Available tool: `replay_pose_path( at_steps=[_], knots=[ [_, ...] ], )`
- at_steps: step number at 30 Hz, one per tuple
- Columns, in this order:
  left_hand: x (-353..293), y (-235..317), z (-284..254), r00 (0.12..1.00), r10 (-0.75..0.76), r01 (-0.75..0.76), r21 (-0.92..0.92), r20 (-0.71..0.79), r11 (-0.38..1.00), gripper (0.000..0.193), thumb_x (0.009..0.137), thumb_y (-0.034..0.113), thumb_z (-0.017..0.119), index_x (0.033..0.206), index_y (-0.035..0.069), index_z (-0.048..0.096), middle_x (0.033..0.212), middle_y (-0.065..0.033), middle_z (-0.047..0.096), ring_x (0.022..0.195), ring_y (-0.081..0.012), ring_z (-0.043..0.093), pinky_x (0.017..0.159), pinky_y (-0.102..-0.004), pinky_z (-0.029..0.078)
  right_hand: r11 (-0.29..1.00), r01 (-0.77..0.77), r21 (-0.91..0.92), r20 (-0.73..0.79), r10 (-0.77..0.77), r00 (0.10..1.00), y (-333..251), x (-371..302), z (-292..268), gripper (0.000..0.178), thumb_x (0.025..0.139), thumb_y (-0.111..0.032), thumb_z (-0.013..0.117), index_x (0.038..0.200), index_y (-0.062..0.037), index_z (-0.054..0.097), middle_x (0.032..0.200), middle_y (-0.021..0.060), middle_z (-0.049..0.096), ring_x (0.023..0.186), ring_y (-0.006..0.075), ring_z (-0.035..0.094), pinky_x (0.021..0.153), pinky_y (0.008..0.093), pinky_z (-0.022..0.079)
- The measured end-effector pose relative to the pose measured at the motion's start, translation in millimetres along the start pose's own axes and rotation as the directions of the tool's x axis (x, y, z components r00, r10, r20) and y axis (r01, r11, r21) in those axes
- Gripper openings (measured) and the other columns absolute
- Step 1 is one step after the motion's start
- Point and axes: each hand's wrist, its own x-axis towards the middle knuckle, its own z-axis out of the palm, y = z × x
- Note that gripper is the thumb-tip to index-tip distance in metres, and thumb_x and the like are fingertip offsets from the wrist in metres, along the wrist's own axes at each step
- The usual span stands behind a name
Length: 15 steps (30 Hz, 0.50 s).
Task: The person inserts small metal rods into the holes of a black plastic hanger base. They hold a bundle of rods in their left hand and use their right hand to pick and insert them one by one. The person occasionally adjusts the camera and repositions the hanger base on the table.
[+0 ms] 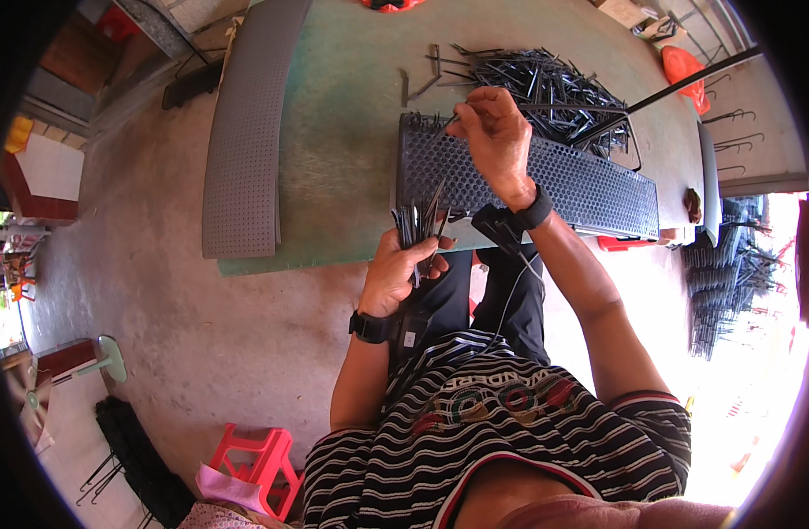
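My left hand [388,275] is closed around a bunch of thin black metal strips [411,227], whose ends fan upward just off the table's near edge. My right hand [497,145] is over the far left corner of a black perforated panel [545,189], thumb and finger pinched on a thin dark strip [452,122]. Several short black pieces [419,118] stand along the panel's far edge beside those fingertips. Behind the panel lies a tangled heap of similar black strips [541,79].
The green table [338,150] bears a grey perforated sheet [250,150] on its left. A black metal frame [629,113] rises at the right. A few loose strips [426,85] lie left of the heap. A red plastic stool [254,458] stands on the floor at lower left.
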Motion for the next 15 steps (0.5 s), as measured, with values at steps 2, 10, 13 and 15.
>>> replay_pose_path(
  at_steps=[2, 10, 13, 15],
  knots=[
    [1.4, -2.1, -3.2, 1.000, -0.005, 0.005, -0.010, 0.014, 1.000, 0.034, 0.086, 0.004, 0.053, 0.120, 0.002, 0.051, 0.089, -0.0129, 0.064, 0.060, -0.0154, 0.059, 0.053, -0.0243, 0.048, 0.989, 0.121, -0.091, -0.023, -0.123, 0.992, 6.6, 0.8, 5.6, 0.013, 0.083, 0.000, 0.059, 0.093, 0.0001, 0.052, 0.073, 0.0091, 0.063, 0.062, 0.0134, 0.065, 0.053, 0.0239, 0.050],
    [3.7, -4.1, -9.8, 1.000, 0.015, -0.017, -0.061, -0.025, 0.998, 0.030, 0.084, 0.005, 0.057, 0.114, 0.000, 0.054, 0.085, -0.0134, 0.064, 0.056, -0.0177, 0.060, 0.047, -0.0262, 0.047, 0.908, 0.295, -0.297, 0.125, -0.270, 0.955, 22.2, 2.6, 9.3, 0.010, 0.081, -0.001, 0.059, 0.090, -0.0012, 0.054, 0.077, 0.0140, 0.061, 0.064, 0.0263, 0.063, 0.055, 0.0325, 0.050],
    [4.0, -3.6, -8.9, 0.999, 0.021, -0.022, -0.065, -0.029, 0.998, 0.031, 0.084, 0.006, 0.058, 0.114, -0.001, 0.054, 0.085, -0.0137, 0.064, 0.056, -0.0180, 0.060, 0.046, -0.0266, 0.047, 0.825, 0.378, -0.420, 0.245, -0.298, 0.923, 27.5, 5.6, 8.6, 0.009, 0.080, -0.006, 0.060, 0.087, -0.0033, 0.057, 0.076, 0.0133, 0.059, 0.064, 0.0315, 0.060, 0.056, 0.0377, 0.049],
    [3.8, -2.6, -8.3, 0.999, 0.021, -0.023, -0.063, -0.027, 0.998, 0.031, 0.084, 0.006, 0.058, 0.113, 0.000, 0.054, 0.085, -0.0137, 0.064, 0.056, -0.0182, 0.060, 0.046, -0.0267, 0.047, 0.709, 0.467, -0.528, 0.378, -0.296, 0.877, 25.8, 8.1, 7.5, 0.009, 0.079, -0.011, 0.061, 0.085, -0.0048, 0.059, 0.075, 0.0124, 0.058, 0.064, 0.0337, 0.058, 0.056, 0.0403, 0.048]
  ],
)
